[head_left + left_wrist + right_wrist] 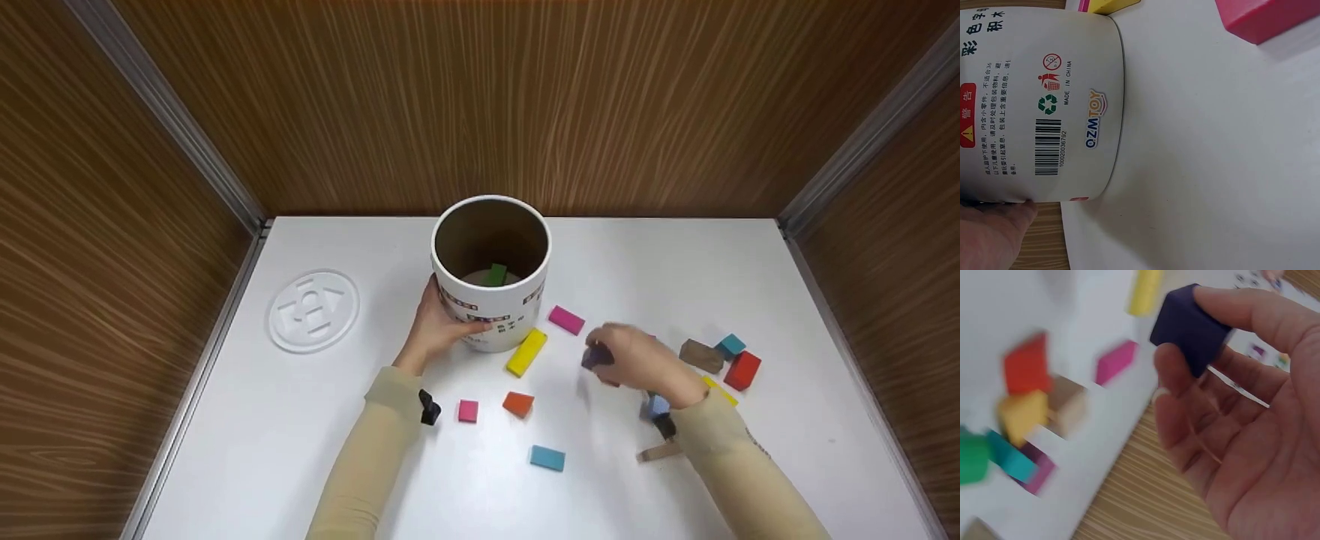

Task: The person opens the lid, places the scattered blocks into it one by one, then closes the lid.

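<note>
A tall white cylindrical tub with printed lettering stands upright at the back middle of the table. My left hand grips its left side, thumb across the front. Down in the tub lies a green block. Right of the tub, my right hand holds a dark purple block between thumb and fingertips, held up over the table. Near the tub's base are a yellow block and a magenta block. In the left wrist view the tub's barcode side shows, with part of the left hand at its edge.
A round white lid lies at the left. In front are pink, orange and blue blocks. More blocks, including a red block and a brown block, lie around the right forearm. Wood-grain panels enclose the table.
</note>
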The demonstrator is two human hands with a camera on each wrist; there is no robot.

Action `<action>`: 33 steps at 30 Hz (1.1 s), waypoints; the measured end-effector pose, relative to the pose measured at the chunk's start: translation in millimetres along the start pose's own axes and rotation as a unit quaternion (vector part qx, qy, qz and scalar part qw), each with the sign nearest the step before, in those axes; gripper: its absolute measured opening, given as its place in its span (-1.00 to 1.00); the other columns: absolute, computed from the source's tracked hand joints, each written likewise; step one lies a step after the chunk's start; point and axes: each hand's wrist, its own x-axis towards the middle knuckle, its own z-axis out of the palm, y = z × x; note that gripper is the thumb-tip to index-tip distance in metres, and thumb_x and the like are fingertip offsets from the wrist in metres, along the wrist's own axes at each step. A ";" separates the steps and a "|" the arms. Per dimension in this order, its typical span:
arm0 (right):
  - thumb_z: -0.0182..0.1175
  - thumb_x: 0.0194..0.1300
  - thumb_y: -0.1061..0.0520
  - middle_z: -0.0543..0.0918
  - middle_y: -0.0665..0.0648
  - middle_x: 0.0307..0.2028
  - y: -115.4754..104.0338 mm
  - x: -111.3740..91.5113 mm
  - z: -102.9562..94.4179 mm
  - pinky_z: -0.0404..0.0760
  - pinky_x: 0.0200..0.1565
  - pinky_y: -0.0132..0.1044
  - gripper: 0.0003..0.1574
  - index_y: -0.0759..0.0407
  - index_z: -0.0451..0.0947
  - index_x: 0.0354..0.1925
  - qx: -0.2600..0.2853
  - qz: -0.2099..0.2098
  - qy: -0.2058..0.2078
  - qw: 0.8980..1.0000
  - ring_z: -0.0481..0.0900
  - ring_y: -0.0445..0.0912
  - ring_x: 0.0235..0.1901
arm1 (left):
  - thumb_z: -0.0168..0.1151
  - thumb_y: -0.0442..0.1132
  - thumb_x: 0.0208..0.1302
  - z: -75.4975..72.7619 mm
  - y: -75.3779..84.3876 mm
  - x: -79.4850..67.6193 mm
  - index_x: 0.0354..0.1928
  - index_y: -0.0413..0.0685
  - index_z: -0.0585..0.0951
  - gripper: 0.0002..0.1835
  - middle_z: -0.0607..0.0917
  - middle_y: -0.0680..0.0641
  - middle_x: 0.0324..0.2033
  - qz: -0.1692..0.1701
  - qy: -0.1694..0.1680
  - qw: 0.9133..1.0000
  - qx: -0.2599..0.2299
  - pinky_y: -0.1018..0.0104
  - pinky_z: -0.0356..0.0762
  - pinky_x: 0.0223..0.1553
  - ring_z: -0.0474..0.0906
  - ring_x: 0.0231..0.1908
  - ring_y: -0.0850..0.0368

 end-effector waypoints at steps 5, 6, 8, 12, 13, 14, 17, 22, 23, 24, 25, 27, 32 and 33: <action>0.48 0.11 0.17 0.64 0.01 -0.20 -11.9 8.2 -31.9 0.72 -0.15 -0.17 -0.50 0.14 0.60 0.04 0.047 -0.001 0.035 0.998 0.59 -0.08 -0.26 | 0.71 0.16 -0.42 -0.2 0.9 -0.2 0.50 0.04 0.01 0.42 0.27 -0.10 0.38 -0.006 -0.006 1.000 0.002 0.11 0.06 0.43 0.22 0.31 0.13; 0.48 0.11 0.17 0.63 0.01 -0.20 -15.2 9.5 -37.8 0.72 -0.15 -0.18 -0.50 0.14 0.60 0.04 0.050 -0.005 0.045 0.998 0.59 -0.08 -0.25 | 0.71 0.16 -0.42 -0.3 1.2 -0.4 0.50 0.03 0.01 0.42 0.28 -0.10 0.38 -0.007 -0.007 1.000 0.002 0.12 0.06 0.43 0.22 0.30 0.13; 0.48 0.12 0.17 0.63 0.02 -0.18 -22.3 12.1 -48.5 0.72 -0.15 -0.14 -0.50 0.14 0.59 0.04 0.055 -0.018 0.067 0.996 0.59 -0.08 -0.23 | 0.72 0.14 -0.42 -0.6 1.8 -0.5 0.50 0.01 0.02 0.42 0.29 -0.09 0.37 -0.006 -0.008 1.000 0.001 0.13 0.07 0.43 0.24 0.30 0.13; 0.46 0.14 0.17 0.61 0.07 -0.12 -38.6 18.5 -65.3 0.70 -0.09 -0.08 -0.46 0.16 0.55 0.09 0.061 -0.044 0.114 0.991 0.58 -0.04 -0.14 | 0.72 0.13 -0.42 -1.2 2.3 -0.9 0.50 0.00 0.02 0.42 0.30 0.00 0.36 -0.008 -0.004 1.000 0.004 0.17 0.07 0.43 0.24 0.30 0.15; 0.46 0.15 0.17 0.60 0.08 -0.10 -42.8 20.5 -68.6 0.70 -0.08 -0.08 -0.45 0.16 0.54 0.10 0.062 -0.052 0.126 0.989 0.58 -0.04 -0.12 | 0.72 0.13 -0.42 -1.3 2.3 -1.0 0.50 0.00 0.02 0.42 0.29 0.03 0.36 -0.008 -0.003 1.000 0.005 0.17 0.07 0.43 0.24 0.30 0.16; 0.45 0.15 0.16 0.60 0.09 -0.09 -46.7 22.9 -71.6 0.69 -0.07 -0.09 -0.44 0.16 0.54 0.11 0.063 -0.060 0.137 0.987 0.58 -0.03 -0.11 | 0.72 0.14 -0.43 -1.3 2.3 -1.1 0.50 0.00 0.02 0.42 0.29 0.04 0.36 -0.008 -0.002 1.000 0.005 0.16 0.07 0.43 0.23 0.30 0.16; 0.44 0.17 0.16 0.60 0.10 -0.08 -57.1 33.9 -79.7 0.69 -0.05 -0.12 -0.46 0.18 0.54 0.11 0.068 -0.086 0.166 0.980 0.58 -0.04 -0.12 | 0.71 0.15 -0.42 -1.2 2.3 -1.3 0.51 0.01 0.02 0.43 0.29 0.04 0.36 -0.008 -0.001 1.000 0.004 0.15 0.08 0.43 0.23 0.30 0.17; 0.40 0.21 0.19 0.59 0.13 -0.09 -67.8 57.5 -88.3 0.69 -0.06 -0.15 -0.52 0.21 0.53 0.09 0.082 -0.106 0.192 0.972 0.57 -0.03 -0.15 | 0.72 0.14 -0.43 -0.9 1.3 -1.3 0.51 0.04 0.02 0.42 0.28 -0.09 0.39 -0.004 0.000 1.000 -0.003 0.11 0.09 0.42 0.24 0.30 0.15; 0.39 0.21 0.19 0.58 0.14 -0.08 -69.1 61.1 -88.8 0.68 -0.05 -0.15 -0.52 0.22 0.53 0.09 0.085 -0.101 0.192 0.973 0.56 -0.03 -0.15 | 0.72 0.14 -0.43 -0.8 1.0 -1.2 0.51 0.05 0.01 0.43 0.28 -0.09 0.39 -0.004 0.000 1.000 -0.003 0.10 0.10 0.42 0.24 0.30 0.15; 0.39 0.22 0.20 0.58 0.14 -0.07 -70.5 64.5 -89.2 0.68 -0.05 -0.16 -0.52 0.23 0.53 0.09 0.088 -0.097 0.191 0.973 0.56 -0.02 -0.14 | 0.71 0.14 -0.43 -0.7 0.7 -1.1 0.51 0.05 0.01 0.43 0.28 -0.09 0.39 -0.004 -0.001 1.000 -0.004 0.10 0.09 0.42 0.23 0.30 0.15; 0.39 0.22 0.20 0.57 0.15 -0.06 -71.4 68.0 -89.2 0.68 -0.04 -0.15 -0.51 0.24 0.52 0.10 0.091 -0.092 0.190 0.973 0.56 -0.01 -0.13 | 0.71 0.15 -0.43 -0.7 0.3 -1.0 0.51 0.05 0.01 0.43 0.28 -0.09 0.39 -0.003 -0.001 1.000 -0.005 0.09 0.09 0.42 0.23 0.30 0.15; 0.38 0.23 0.20 0.56 0.16 -0.04 -73.9 73.9 -89.1 0.67 -0.02 -0.15 -0.50 0.24 0.51 0.12 0.094 -0.086 0.188 0.974 0.55 0.00 -0.11 | 0.71 0.15 -0.42 -0.7 0.0 -0.8 0.50 0.05 0.02 0.42 0.28 -0.10 0.39 -0.002 -0.002 1.000 -0.007 0.09 0.09 0.43 0.23 0.30 0.15; 0.36 0.26 0.16 0.50 0.14 0.02 -78.3 82.9 -87.0 0.69 -0.08 -0.20 -0.41 0.19 0.46 0.22 0.100 -0.086 0.188 0.973 0.56 0.00 -0.08 | 0.71 0.14 -0.42 -0.7 0.4 -0.6 0.50 0.04 0.02 0.41 0.28 -0.09 0.39 -0.001 -0.002 1.000 -0.010 0.11 0.07 0.43 0.23 0.30 0.15; 0.36 0.26 0.16 0.48 0.13 0.03 -78.7 83.0 -86.4 0.69 -0.09 -0.21 -0.40 0.17 0.45 0.23 0.100 -0.086 0.190 0.973 0.56 -0.01 -0.08 | 0.72 0.13 -0.41 -0.8 0.6 -0.6 0.50 0.04 0.02 0.41 0.28 -0.09 0.39 -0.002 -0.002 1.000 -0.010 0.11 0.07 0.43 0.23 0.30 0.15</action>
